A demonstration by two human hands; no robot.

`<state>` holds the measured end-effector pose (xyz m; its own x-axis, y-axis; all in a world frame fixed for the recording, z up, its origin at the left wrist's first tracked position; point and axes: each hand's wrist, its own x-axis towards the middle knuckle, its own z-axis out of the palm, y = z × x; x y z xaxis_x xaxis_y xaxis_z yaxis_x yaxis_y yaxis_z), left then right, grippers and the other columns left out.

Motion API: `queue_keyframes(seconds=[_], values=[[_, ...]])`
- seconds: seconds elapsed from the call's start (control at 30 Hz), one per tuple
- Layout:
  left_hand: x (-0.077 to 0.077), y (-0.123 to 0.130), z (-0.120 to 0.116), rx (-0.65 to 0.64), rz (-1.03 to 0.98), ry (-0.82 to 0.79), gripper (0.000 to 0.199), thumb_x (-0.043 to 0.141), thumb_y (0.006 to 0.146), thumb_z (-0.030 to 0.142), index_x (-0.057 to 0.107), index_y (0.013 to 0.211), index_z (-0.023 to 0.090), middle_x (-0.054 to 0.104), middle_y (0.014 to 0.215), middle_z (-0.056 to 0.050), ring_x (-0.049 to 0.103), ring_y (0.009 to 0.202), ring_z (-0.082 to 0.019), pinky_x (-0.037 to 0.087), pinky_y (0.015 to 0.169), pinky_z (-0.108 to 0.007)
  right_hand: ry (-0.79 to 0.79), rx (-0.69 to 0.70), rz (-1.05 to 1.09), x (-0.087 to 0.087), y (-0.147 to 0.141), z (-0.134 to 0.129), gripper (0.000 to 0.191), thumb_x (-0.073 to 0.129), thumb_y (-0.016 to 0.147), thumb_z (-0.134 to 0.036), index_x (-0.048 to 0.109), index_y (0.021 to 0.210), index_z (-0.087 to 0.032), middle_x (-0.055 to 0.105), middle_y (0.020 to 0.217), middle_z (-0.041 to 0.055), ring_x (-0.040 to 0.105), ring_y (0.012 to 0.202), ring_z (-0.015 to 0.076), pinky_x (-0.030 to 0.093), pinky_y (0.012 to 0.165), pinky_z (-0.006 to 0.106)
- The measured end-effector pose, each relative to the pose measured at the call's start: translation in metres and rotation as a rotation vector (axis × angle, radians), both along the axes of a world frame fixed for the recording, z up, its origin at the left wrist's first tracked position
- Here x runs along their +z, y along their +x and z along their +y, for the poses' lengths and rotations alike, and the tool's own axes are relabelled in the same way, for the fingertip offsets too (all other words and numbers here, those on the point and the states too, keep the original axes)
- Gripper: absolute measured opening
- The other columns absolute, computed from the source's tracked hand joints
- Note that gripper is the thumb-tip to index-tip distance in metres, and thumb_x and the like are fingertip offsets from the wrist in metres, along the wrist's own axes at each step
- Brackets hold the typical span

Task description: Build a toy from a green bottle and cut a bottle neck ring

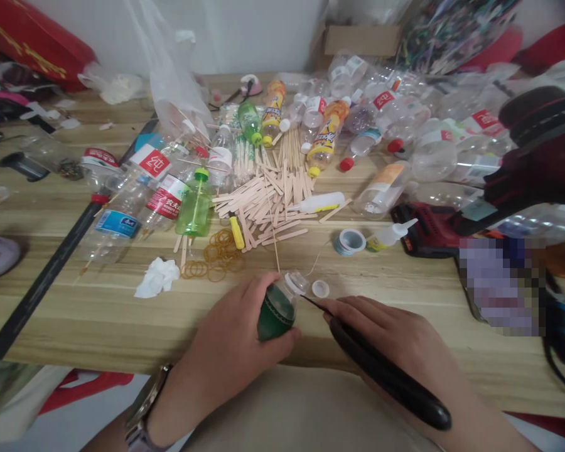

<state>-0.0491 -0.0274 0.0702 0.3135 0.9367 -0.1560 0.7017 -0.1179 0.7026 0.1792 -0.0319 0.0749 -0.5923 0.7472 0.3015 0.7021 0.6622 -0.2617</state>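
My left hand (230,339) is wrapped round a small clear bottle with a green label (277,312), which lies tilted with its neck pointing away and to the right. In my right hand (395,339) is a black-handled knife (381,364); its thin dark blade reaches to the bottle just below the neck. Whether the tip touches or has cut the plastic is too small to tell. On the table beside the neck lies a white bottle cap (320,289). A thin wooden skewer (274,235) runs from behind the bottle toward a pile of wooden craft sticks (268,194).
Rubber bands (216,254), crumpled tissue (157,277) and a yellow-handled screwdriver (236,231) lie beyond my left hand. A thread spool (349,242), a glue bottle (388,235) and a red-black power drill (433,229) stand to the right. Many plastic bottles (381,185) crowd the back.
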Motion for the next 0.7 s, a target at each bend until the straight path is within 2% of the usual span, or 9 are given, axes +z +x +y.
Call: queue_keyframes(seconds=[0.1, 0.3, 0.5, 0.7], values=[[-0.002, 0.003, -0.004, -0.004, 0.057, 0.056, 0.053, 0.067, 0.083, 0.032, 0.048, 0.132, 0.022, 0.067, 0.128, -0.014, 0.063, 0.120, -0.036, 0.052, 0.098, -0.056, -0.027, 0.009, -0.033, 0.005, -0.001, 0.000, 0.039, 0.041, 0.082, -0.002, 0.069, 0.106, -0.016, 0.079, 0.087, 0.0068, 0.075, 0.068, 0.0185, 0.059, 0.054, 0.026], [-0.007, 0.008, -0.013, 0.009, 0.179, 0.197, 0.049, 0.066, 0.086, 0.031, 0.046, 0.129, 0.019, 0.069, 0.120, -0.016, 0.067, 0.110, -0.036, 0.057, 0.089, -0.054, 0.128, -0.038, -0.104, 0.004, -0.013, -0.005, 0.039, 0.038, 0.076, 0.004, 0.069, 0.092, -0.015, 0.077, 0.077, 0.0072, 0.070, 0.056, 0.0173, 0.053, 0.042, 0.024], [-0.011, 0.010, -0.018, -0.012, 0.228, 0.306, 0.051, 0.062, 0.090, 0.029, 0.039, 0.135, 0.024, 0.069, 0.117, -0.012, 0.068, 0.103, -0.034, 0.059, 0.082, -0.050, 0.150, -0.079, -0.090, -0.009, -0.019, -0.017, 0.043, 0.037, 0.077, 0.003, 0.067, 0.104, -0.014, 0.077, 0.081, 0.0085, 0.071, 0.063, 0.0177, 0.056, 0.048, 0.023], [-0.012, 0.010, -0.024, -0.008, 0.206, 0.325, 0.057, 0.060, 0.093, 0.032, 0.033, 0.142, 0.027, 0.066, 0.121, -0.013, 0.067, 0.105, -0.035, 0.059, 0.083, -0.053, 0.156, -0.083, -0.048, -0.012, -0.020, -0.022, 0.043, 0.036, 0.079, 0.002, 0.066, 0.105, -0.015, 0.077, 0.082, 0.0086, 0.071, 0.062, 0.0177, 0.057, 0.049, 0.023]])
